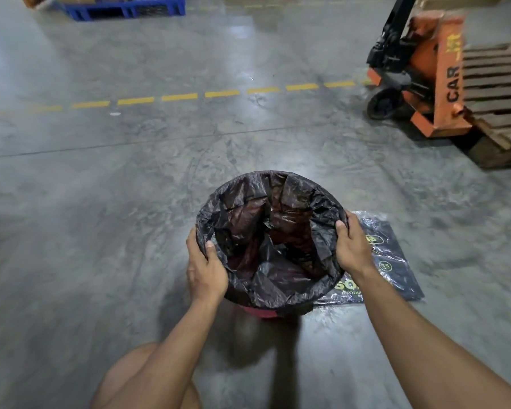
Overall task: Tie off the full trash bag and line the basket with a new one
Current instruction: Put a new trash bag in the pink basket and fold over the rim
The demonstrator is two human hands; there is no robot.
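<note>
Lining stage, judged from the layout: a thin black bag (273, 240) sits inside the basket (264, 312), its mouth folded outward over the rim, with only a red strip of the basket showing below the plastic at the near side. The left hand (205, 265) clamps the bag's edge at the left of the rim, thumb inside and fingers outside; the right hand (351, 247) pinches it likewise at the right. The bag's interior looks slack and empty, so this is probably the new liner; no tied-off full bag is in view. The next move calls for drawing the edge down evenly around the rim without tearing the film. A flat packet of bags (396, 261) lies on the concrete floor (101, 202), touching the basket's right side. Open floor surrounds the basket; the orange pallet jack (425, 75) and wooden pallet (496, 93) stand well apart, far right.
</note>
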